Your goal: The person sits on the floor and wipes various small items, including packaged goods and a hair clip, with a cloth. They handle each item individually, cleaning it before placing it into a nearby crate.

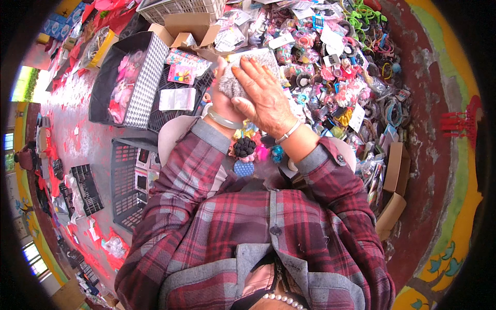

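Note:
Between my two hands is a soft grey fluffy piece, with a pale flat edge showing above it; its exact kind is hard to make out. My left hand holds it from below and the left side, most of its fingers hidden behind it. Across its top lies my right hand, fingers stretched out flat and pressing on the fluff. Just below the hands are a black braided hair tie and a blue dotted round thing.
A large heap of packaged hair accessories spreads ahead and to the right. To the left stand a houndstooth-sided box with pink items and a grey plastic crate. An opened cardboard box sits beyond; another carton is at right.

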### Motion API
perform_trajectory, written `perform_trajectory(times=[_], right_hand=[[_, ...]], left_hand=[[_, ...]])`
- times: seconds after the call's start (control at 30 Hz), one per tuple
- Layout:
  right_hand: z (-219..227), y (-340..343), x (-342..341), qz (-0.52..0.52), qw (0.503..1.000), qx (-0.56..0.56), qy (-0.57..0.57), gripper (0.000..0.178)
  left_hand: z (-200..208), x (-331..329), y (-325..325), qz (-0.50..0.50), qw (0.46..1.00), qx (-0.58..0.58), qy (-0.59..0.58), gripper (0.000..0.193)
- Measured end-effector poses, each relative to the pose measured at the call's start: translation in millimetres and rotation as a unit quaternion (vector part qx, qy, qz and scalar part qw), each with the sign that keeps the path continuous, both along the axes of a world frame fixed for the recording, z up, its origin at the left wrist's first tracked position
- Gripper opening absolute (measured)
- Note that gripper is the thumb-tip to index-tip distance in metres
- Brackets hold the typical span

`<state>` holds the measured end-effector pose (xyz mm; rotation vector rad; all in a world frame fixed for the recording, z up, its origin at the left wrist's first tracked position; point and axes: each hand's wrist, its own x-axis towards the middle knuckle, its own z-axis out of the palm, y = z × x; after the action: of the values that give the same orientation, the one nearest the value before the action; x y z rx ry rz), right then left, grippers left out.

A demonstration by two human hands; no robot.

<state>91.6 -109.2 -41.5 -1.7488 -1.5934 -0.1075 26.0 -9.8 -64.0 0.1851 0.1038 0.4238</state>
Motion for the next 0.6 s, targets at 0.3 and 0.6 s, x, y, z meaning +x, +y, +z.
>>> perform_trajectory(times=[0.3,0.6], right_hand=[[-20.0,13.2,31.8,-0.117,0.986,0.064,0.103,0.043],[-5.3,-1.2,-5.7,-0.006,0.999,0.031,0.025,0.054]], left_hand=[[20.3,2.3,-14.5,-0.035,0.997,0.042,0.052,0.06],[19.8,-4.4,1.3,0.083,0.988,0.109,0.066,0.04]])
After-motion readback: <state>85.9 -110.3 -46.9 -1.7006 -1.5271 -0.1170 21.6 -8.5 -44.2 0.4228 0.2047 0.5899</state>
